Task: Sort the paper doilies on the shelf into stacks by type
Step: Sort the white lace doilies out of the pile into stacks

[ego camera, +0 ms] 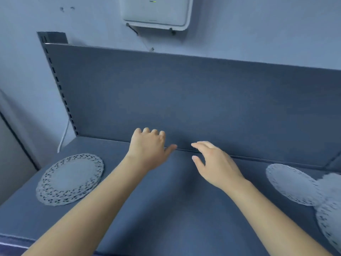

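Note:
A neat stack of round paper doilies [70, 179] with large lace holes lies at the left of the dark shelf [171, 200]. At the right edge, a finer-edged doily [291, 183] overlaps a loose pile of doilies [330, 217] that runs out of view. My left hand [149, 150] hovers over the middle of the shelf near the back panel, fingers curled, holding nothing. My right hand [215, 161] is beside it, fingers spread, with nothing in it. Both hands are well apart from either group of doilies.
A dark back panel [184, 100] rises behind the shelf, with a slotted upright [60, 91] at its left. A white box [156, 12] is mounted on the wall above. A white cable [62, 137] hangs by the shelf's left corner.

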The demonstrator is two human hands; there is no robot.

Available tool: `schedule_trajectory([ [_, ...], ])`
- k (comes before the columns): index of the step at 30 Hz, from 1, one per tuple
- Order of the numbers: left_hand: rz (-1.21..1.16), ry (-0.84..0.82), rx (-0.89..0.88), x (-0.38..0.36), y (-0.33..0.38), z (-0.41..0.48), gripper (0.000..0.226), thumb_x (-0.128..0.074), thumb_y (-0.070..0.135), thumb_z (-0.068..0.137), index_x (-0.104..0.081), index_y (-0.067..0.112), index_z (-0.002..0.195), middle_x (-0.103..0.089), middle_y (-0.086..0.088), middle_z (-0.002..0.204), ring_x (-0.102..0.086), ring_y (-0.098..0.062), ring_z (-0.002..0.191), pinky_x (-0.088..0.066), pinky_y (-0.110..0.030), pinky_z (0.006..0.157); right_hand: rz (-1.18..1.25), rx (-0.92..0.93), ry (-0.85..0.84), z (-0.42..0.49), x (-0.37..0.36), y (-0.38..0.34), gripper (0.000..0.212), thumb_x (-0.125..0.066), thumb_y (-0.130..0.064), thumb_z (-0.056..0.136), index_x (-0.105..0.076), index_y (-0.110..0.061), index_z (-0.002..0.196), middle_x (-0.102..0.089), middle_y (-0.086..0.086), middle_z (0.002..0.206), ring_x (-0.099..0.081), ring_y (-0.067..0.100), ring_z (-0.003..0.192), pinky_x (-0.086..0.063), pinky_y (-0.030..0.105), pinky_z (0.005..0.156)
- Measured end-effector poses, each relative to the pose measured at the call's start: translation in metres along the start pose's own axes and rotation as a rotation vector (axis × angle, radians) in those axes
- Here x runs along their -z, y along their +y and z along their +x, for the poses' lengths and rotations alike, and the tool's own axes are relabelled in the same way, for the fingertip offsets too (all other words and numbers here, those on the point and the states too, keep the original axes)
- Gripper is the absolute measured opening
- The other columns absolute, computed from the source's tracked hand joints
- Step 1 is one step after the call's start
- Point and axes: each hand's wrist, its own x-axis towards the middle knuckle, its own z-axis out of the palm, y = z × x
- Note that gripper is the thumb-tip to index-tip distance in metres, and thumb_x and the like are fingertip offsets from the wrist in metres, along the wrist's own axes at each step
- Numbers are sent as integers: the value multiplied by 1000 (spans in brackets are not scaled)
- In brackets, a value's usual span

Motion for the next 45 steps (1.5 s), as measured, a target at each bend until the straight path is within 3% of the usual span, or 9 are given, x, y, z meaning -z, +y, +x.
schedule_trajectory([
  [8, -144, 72, -243, 65, 309, -26, 70, -18, 71, 90, -52, 15, 116, -58, -2, 113, -48, -24, 107, -35, -34, 86, -224, -262, 76, -206, 106, 209, 57, -42, -40, 97, -24, -26, 149, -35, -7, 150, -31, 18, 137, -26, 32, 111],
  [17, -249, -136, -414, 98, 547, -41, 72, -32, 71, 87, -44, 13, 129, -53, -7, 128, -45, -27, 121, -36, -40, 97, -180, -506, -30, -352, 176, 383, 62, -50, -44, 93, -27, -24, 148, -38, -3, 149, -37, 23, 133, -35, 35, 105],
  [20, -278, -252, -411, 101, 581, -19, 80, -49, 73, 78, -42, 15, 133, -53, -5, 128, -46, -25, 121, -38, -39, 98, -78, -480, -109, -353, 178, 419, 78, -61, -50, 85, -23, -25, 149, -32, -4, 152, -35, 20, 136, -36, 36, 105],
  [24, -329, -384, -387, 105, 602, 19, 106, -75, 72, 52, -41, 18, 136, -55, -3, 127, -49, -23, 120, -45, -39, 98, 73, -512, -274, -328, 182, 462, 129, -81, -62, 55, -6, -24, 152, -13, -5, 159, -20, 18, 144, -30, 40, 111],
  [27, -319, -464, -401, 109, 614, 38, 113, -82, 67, 42, -41, 25, 138, -48, 3, 137, -46, -20, 125, -43, -41, 102, 23, -469, -405, -307, 181, 484, 146, -82, -68, 41, -2, -18, 152, -9, -2, 160, -9, 19, 146, -24, 40, 115],
  [32, -219, -554, -375, 121, 630, 49, 109, -88, 57, 42, -40, 26, 135, -50, 5, 135, -49, -20, 123, -46, -40, 99, -130, -350, -511, -291, 177, 500, 148, -72, -82, 35, -11, -12, 151, -15, 4, 154, -12, 24, 142, -28, 41, 113],
  [37, -87, -522, -321, 134, 648, 42, 107, -88, 52, 48, -41, 26, 140, -47, 3, 139, -43, -18, 130, -40, -36, 105, -153, -247, -450, -298, 174, 506, 142, -63, -87, 43, -14, -8, 150, -24, 7, 151, -20, 27, 139, -28, 39, 111],
  [42, -207, -419, -140, 137, 646, 16, 92, -89, 46, 47, -52, 29, 129, -51, 7, 124, -54, -15, 111, -48, -30, 86, -47, -38, -180, -322, 163, 512, 112, -59, -83, 56, -34, -8, 136, -34, 3, 141, -26, 23, 135, -24, 33, 110],
  [45, -390, -264, 21, 141, 645, -14, 67, -90, 37, 51, -52, 22, 104, -51, 10, 102, -53, -15, 89, -43, -29, 65, 121, 110, 11, -331, 162, 516, 92, -76, -56, 65, -34, -9, 134, -34, 6, 142, -29, 26, 135, -26, 37, 110],
])
